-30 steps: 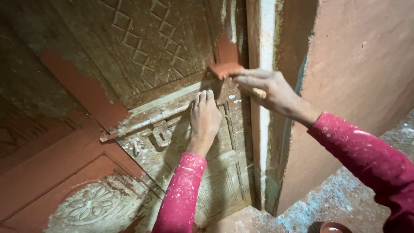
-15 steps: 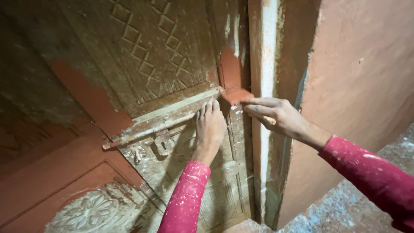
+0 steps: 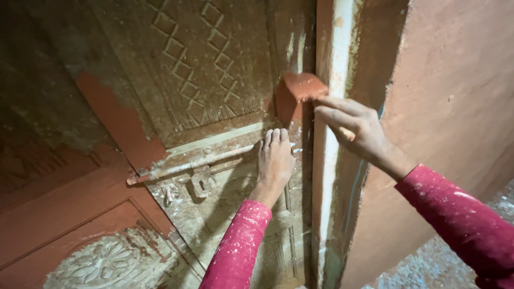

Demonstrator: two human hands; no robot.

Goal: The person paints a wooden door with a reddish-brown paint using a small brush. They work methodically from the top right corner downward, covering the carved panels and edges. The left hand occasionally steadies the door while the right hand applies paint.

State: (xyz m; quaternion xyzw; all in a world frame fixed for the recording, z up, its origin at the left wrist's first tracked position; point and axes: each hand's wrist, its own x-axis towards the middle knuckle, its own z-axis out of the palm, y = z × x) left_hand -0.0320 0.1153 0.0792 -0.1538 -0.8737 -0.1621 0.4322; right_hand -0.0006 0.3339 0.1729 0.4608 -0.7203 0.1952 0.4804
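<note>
Red-brown paint pad (image 3: 300,88) pinched in right hand (image 3: 356,128), pressed on door (image 3: 214,69) right edge, above flat, closed-fingered left hand (image 3: 274,160); right nearer.

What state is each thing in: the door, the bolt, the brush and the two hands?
Door: partly painted red-brown, mostly bare carved wood.
Bolt: unpainted, lying across the door.
Brush: loaded with red paint, bristles on the door's edge.
Left hand: flat against the door.
Right hand: gripping the brush.
</note>
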